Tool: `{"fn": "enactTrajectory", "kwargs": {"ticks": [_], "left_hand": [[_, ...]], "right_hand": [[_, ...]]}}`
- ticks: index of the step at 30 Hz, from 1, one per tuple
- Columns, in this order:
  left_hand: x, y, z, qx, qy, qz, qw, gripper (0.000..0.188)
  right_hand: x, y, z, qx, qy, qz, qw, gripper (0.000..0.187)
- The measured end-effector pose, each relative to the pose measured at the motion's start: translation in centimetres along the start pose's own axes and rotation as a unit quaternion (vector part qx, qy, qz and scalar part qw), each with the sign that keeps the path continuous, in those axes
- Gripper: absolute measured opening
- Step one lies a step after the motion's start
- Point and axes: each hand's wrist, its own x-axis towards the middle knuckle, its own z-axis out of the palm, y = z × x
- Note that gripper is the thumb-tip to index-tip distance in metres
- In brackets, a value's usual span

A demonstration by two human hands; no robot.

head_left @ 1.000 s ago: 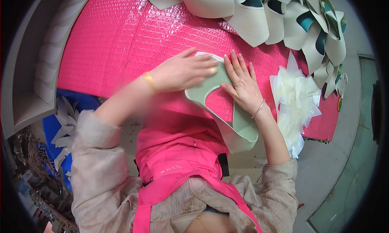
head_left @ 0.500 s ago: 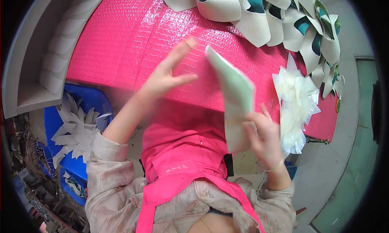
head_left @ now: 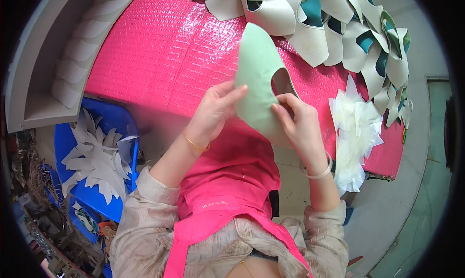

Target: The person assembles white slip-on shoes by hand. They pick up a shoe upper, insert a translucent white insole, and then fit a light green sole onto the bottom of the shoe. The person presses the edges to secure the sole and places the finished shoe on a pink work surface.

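A pale green shoe upper (head_left: 254, 75) with an oval cut-out is held up over the near edge of the pink-covered table. My right hand (head_left: 302, 120) pinches it beside the cut-out, thumb and fingers closed on the material. At its left edge my left hand (head_left: 215, 108) grips it, the thumb lying on the green face and the other fingers partly hidden. Beyond it lies a heap of off-white shoe uppers (head_left: 310, 43), some showing teal or green linings.
The pink textured cover (head_left: 160, 55) spreads across the table. White pointed pieces are stacked (head_left: 356, 137) at its right. A blue bin (head_left: 109, 111) with white cut pieces (head_left: 99, 157) stands at the left, below a grey shelf unit (head_left: 36, 96). Scissors (head_left: 404, 128) lie near the right edge.
My left hand, empty and apart before, has come to the shoe upper and taken its left edge. The upper has turned so its green face and cut-out show, and my right hand has moved up.
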Motion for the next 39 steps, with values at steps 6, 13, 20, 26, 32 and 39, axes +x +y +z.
{"fn": "enactTrajectory", "kwargs": {"ticks": [6, 13, 20, 26, 32, 39], "left_hand": [[2.8, 1.8, 0.9, 0.081, 0.078, 0.081, 0.99, 0.024], [4.7, 0.5, 2.0, 0.104, 0.14, 0.202, 0.964, 0.014], [7.0, -0.7, 2.1, 0.241, 0.137, 0.22, 0.935, 0.015], [8.1, -0.6, 0.8, 0.251, 0.138, 0.179, 0.941, 0.015], [8.8, -0.8, -1.2, 0.147, 0.148, 0.144, 0.967, 0.015], [6.6, 2.9, 0.9, 0.161, -0.098, 0.043, 0.981, 0.024]], "right_hand": [[0.9, -0.6, 2.1, 0.104, -0.044, 0.012, 0.993, 0.022], [2.7, -2.3, 4.0, 0.017, 0.075, -0.008, 0.997, 0.035], [-2.3, -2.0, 4.5, -0.046, 0.081, 0.02, 0.995, 0.027], [-7.6, -2.5, 5.9, -0.148, 0.055, -0.023, 0.987, 0.024], [-10.3, -3.3, 5.5, -0.151, -0.015, -0.165, 0.974, 0.032], [-1.3, 3.1, -1.7, 0.238, 0.039, -0.004, 0.971, 0.042]]}}
